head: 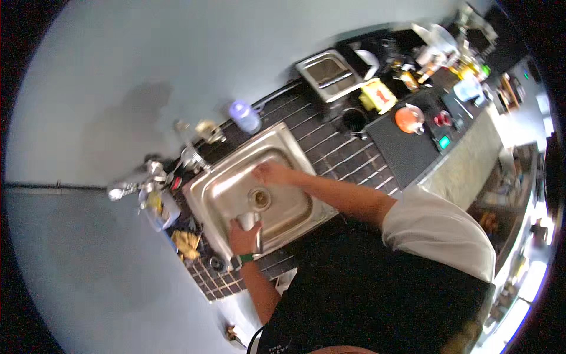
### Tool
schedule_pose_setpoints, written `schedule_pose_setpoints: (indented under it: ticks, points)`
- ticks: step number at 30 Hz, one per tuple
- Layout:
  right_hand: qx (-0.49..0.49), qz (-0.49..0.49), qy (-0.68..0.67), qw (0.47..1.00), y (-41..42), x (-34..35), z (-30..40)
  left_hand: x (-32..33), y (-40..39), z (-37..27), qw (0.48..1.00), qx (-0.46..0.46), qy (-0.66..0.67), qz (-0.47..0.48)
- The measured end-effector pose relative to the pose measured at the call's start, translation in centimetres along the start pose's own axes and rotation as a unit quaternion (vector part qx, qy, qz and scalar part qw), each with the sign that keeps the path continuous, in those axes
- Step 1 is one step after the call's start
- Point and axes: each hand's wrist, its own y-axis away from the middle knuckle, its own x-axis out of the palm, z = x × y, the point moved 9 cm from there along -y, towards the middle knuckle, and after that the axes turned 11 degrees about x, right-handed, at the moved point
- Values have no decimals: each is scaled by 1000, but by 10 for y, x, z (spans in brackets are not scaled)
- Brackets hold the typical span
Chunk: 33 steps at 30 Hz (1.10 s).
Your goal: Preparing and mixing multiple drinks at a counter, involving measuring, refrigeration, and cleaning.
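Observation:
My left hand [244, 236], with a dark watch and green band at its wrist, grips a metal cup [250, 221] over the near left side of a stainless steel sink [283, 212]. The drain [259, 199] shows in the basin just beyond the cup. Over the far part of the basin is my right hand [270, 173], blurred, and whether its fingers hold anything is not clear. A metal faucet [193, 155] stands behind the sink's back left rim.
Behind the sink stands a lidded purple container [245, 117]. A yellow sponge cloth [185, 243] lies at the left. Rightward on the tiled counter are a steel pan [329, 75], a black mug [353, 120], a yellow tub [378, 96] and an orange item [407, 118] on a dark mat [400, 150].

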Motion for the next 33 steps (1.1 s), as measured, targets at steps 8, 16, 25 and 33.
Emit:
schedule_pose_setpoints:
  ticks: [8, 16, 25, 33]
  points:
    - [74, 11, -216, 973, 272, -55, -130, 53, -38, 8, 970, 20, -111, 217]
    - [72, -208, -257, 941, 402, -181, -143, 41, -42, -42, 950, -37, -147, 274]
    - [7, -234, -261, 937, 537, -238, -256, 128, 47, 29, 925, -92, -87, 357]
    - [97, -402, -125, 902, 698, -281, -384, 233, 194, -257, 875, 184, -140, 426]
